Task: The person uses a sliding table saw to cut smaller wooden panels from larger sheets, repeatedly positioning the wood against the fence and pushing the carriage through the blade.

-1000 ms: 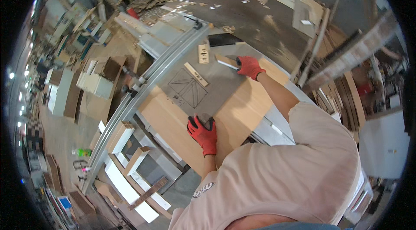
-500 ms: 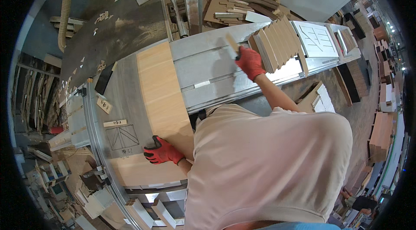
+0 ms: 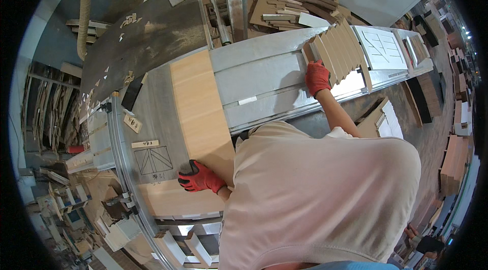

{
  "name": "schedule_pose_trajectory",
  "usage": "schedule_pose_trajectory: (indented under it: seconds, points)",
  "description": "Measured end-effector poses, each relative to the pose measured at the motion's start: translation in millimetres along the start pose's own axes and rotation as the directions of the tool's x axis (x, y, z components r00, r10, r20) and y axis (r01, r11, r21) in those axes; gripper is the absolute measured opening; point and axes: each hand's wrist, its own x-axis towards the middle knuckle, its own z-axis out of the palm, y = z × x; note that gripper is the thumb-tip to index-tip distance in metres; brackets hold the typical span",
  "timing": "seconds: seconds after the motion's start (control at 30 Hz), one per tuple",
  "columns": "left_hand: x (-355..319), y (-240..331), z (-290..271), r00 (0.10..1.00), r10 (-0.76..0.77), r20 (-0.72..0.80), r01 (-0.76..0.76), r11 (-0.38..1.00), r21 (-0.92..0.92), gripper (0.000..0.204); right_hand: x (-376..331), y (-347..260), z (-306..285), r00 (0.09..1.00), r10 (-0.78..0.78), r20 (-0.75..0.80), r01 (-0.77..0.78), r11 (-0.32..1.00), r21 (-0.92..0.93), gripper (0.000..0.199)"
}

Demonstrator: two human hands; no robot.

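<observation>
My left hand (image 3: 200,176), in a red glove with dark fingertips, lies on a light wood-coloured board (image 3: 173,200), fingers stretched out and holding nothing. Beyond it, another pale wood-grain strip of board (image 3: 201,102) runs across the grey worktop (image 3: 157,102). My right hand (image 3: 318,77), gloved the same, is closed at the left end of a row of brown boards (image 3: 340,51) standing on edge. A wooden strip (image 3: 308,52) stands at its fingers, against that row; the glove hides the strip's lower part.
A metal sliding table (image 3: 259,71) carries the row, a small white piece (image 3: 247,100) and a white grooved panel (image 3: 381,46). A metal rail (image 3: 122,158) borders the worktop's left, near a line drawing (image 3: 154,160) and small wooden offcuts (image 3: 132,123). Scraps litter a dark surface (image 3: 157,31) behind.
My right hand has moved right, carrying the wooden strip from over the metal table to the end of the row. My left hand stays on the board. The whole view has shifted slightly.
</observation>
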Motion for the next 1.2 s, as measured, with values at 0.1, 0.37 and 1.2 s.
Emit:
schedule_pose_trajectory:
  seconds: [0.1,0.37,1.2]
  points:
    - [-2,-3,7,1.000,0.005,-0.003,-0.005,1.000,0.001,0.077,11,-11,-3,0.996,-0.074,0.047,0.072,0.997,0.039,0.017]
    - [0,2,11,0.997,0.053,-0.056,-0.052,0.998,0.018,0.076,27,2,13,0.991,-0.058,0.121,0.013,0.941,0.338,0.020]
    - [-33,-287,-119,0.133,-0.904,-0.407,0.445,0.421,-0.790,0.058,-185,-313,-82,-0.403,-0.898,-0.176,0.667,-0.420,0.615,0.032]
